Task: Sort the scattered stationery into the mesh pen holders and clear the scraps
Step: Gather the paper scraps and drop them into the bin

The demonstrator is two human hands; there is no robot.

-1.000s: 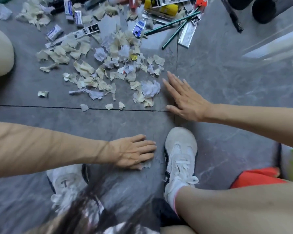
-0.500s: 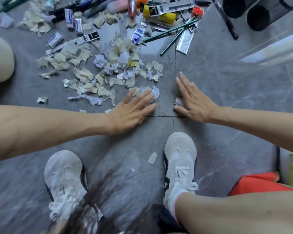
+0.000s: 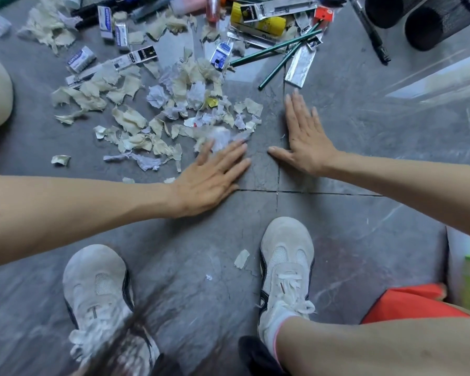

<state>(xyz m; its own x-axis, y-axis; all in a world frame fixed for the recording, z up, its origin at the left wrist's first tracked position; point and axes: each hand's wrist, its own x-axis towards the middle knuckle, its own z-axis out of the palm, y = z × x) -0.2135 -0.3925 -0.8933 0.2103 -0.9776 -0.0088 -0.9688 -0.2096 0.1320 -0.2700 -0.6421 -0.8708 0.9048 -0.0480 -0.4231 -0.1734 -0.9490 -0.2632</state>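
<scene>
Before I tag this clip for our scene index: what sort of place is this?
Probably an indoor tiled floor: grey marbled tiles with seams, the person's sneakers on them, paper scraps and mesh pen holders lying there too.

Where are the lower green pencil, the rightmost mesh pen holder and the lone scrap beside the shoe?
The lower green pencil (image 3: 274,72): head view, middle of shaft.
The rightmost mesh pen holder (image 3: 445,17): head view, dark mesh wall.
The lone scrap (image 3: 241,258): head view, its centre.

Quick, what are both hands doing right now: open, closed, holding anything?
Left hand: open, flat on the floor at the edge of the paper scraps, holding nothing.
Right hand: open, flat on the floor, holding nothing.
</scene>
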